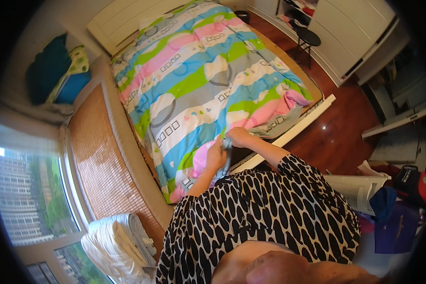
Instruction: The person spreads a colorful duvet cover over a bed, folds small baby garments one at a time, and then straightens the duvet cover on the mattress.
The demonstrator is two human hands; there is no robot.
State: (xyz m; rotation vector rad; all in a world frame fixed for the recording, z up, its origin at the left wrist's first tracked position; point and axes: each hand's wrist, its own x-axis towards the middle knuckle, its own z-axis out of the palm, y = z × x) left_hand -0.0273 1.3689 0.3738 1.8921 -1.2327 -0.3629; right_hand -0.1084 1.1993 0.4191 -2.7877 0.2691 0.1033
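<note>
A quilt with stripes of green, blue, pink, grey and white (195, 81) lies spread over the bed, rumpled at its near end. My left hand (215, 156) grips the quilt's near edge, where pink and pale grey cloth bunches up. Just to its right, my right hand (238, 137) is closed on the same edge, with the knuckles upward. Both hands are close together above the white footboard (301, 122). The fingertips are partly hidden by the cloth.
A woven mat (99, 152) covers the window ledge at left, with cushions (49, 71) at its far end and folded bedding (117, 245) at its near end. A black stool (308, 37) stands by the white wardrobe (348, 35). A white appliance (355, 190) and bags are at right.
</note>
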